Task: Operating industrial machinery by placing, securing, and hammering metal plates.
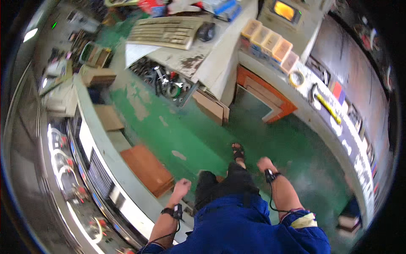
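Note:
My left hand (182, 186) hangs at my left side with its fingers curled in and nothing visible in it. Nearest to it is a brown board or box (146, 168) low beside the left-hand machine. On my other side, my right hand (266, 164) hangs over the green floor, also loosely closed, with no object showing. Each wrist carries a small black strapped device with a cable. Both hands are slightly blurred and touch no bench or tool.
A desk ahead bears a keyboard (165, 33) and a black mouse (207, 31); below is an open drawer of wrenches (160, 76). Along the right-hand counter stand small bins (270, 43), a tape roll (296, 78) and a yellow-handled hammer (329, 109). Cardboard (209, 106) leans below the desk.

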A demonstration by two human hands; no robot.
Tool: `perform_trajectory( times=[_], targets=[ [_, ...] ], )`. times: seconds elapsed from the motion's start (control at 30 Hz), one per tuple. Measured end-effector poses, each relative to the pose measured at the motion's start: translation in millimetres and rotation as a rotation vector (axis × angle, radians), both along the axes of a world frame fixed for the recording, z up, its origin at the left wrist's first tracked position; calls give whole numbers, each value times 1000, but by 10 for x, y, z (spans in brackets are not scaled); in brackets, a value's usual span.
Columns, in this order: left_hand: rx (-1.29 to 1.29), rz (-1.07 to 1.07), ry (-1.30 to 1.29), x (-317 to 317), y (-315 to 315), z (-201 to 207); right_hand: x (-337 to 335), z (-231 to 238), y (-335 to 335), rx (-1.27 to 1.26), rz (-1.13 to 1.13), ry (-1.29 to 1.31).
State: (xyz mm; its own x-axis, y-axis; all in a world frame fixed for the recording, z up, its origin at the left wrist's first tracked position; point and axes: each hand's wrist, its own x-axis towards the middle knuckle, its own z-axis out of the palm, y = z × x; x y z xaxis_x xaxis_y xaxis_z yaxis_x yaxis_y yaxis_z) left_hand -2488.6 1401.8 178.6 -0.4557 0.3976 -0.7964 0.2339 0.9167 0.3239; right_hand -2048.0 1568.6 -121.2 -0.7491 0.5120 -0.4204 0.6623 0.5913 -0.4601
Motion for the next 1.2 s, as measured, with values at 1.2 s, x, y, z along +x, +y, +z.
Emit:
perform_trajectory(
  times=[1.2],
  targets=[
    [348, -1989, 343, -2511, 4728, -2959, -4647, 52, 2339, 135, -810, -16]
  ],
)
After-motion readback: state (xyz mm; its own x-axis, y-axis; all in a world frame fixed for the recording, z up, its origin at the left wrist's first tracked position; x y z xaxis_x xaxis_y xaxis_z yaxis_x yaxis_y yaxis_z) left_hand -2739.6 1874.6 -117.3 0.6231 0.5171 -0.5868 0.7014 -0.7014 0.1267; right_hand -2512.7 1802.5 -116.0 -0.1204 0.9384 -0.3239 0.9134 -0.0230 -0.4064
